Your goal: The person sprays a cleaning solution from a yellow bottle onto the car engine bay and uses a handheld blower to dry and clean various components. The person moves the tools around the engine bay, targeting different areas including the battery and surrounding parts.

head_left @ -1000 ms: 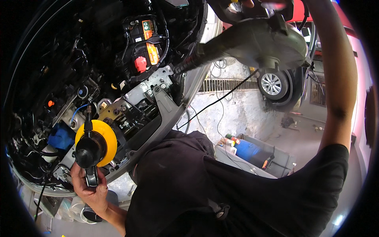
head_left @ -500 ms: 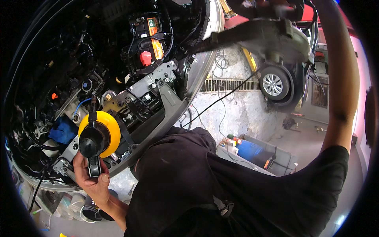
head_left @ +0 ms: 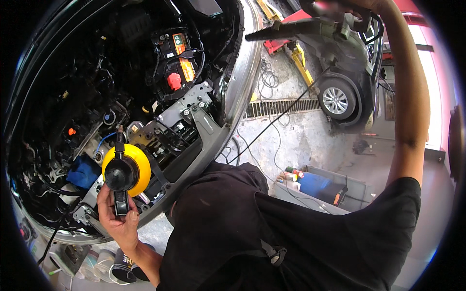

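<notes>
My left hand [head_left: 118, 228] is closed round the black handle of a gun-like tool [head_left: 138, 169]. It has a black domed top, a round yellow cup and a metal-tipped nozzle facing away from me, held over the front edge of the engine bay [head_left: 126, 82]. At the top right my right hand [head_left: 361, 6] is raised, partly cut off by the frame edge, its fingers round the upper part of a dark grey blower [head_left: 335, 41]. The blower's long tapering nozzle points left, its tip over the car's fender edge.
A battery [head_left: 183, 58] with a red terminal cover sits in the bay. A blue cloth [head_left: 83, 172] lies among the parts. Cables cross the floor by a grey crate [head_left: 357, 189]. Another car's wheel [head_left: 336, 100] is at right, buckets [head_left: 121, 266] lower left.
The blower's nozzle has swung up and away from the engine bay, and its blur has lessened. My left hand keeps its grip on the yellow-cupped tool. The view has shifted slightly.
</notes>
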Action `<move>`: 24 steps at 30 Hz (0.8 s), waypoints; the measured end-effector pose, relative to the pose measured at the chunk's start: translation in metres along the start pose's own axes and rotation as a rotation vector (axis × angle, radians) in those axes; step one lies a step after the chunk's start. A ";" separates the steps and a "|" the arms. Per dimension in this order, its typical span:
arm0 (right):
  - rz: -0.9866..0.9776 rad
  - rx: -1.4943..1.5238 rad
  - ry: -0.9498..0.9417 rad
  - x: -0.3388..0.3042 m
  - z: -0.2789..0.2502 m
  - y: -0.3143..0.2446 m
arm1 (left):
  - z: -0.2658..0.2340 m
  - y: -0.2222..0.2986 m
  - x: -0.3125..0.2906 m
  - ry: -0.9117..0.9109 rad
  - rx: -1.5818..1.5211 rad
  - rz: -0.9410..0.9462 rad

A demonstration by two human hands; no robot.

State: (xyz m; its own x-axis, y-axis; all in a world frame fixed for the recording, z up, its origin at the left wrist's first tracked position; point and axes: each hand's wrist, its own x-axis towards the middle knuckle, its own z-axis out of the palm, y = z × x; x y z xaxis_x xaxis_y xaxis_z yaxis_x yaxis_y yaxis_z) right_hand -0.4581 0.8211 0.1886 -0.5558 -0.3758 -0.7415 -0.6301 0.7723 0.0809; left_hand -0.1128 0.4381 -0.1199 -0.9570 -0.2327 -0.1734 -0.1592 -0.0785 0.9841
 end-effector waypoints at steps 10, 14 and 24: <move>0.123 0.402 0.109 -0.006 0.023 0.022 | 0.004 0.004 -0.001 -0.013 -0.020 0.021; 0.163 0.464 0.122 -0.013 0.029 0.009 | 0.002 0.002 0.004 -0.045 -0.025 0.023; 0.101 0.580 0.278 -0.008 0.088 0.014 | 0.011 0.004 0.006 -0.085 0.027 0.024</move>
State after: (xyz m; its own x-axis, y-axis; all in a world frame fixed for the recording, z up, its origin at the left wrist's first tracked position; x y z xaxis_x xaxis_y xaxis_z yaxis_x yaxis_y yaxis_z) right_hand -0.4145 0.8806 0.1371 -0.7652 -0.3456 -0.5432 -0.2157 0.9326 -0.2895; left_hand -0.1214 0.4467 -0.1162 -0.9776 -0.1505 -0.1470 -0.1413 -0.0479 0.9888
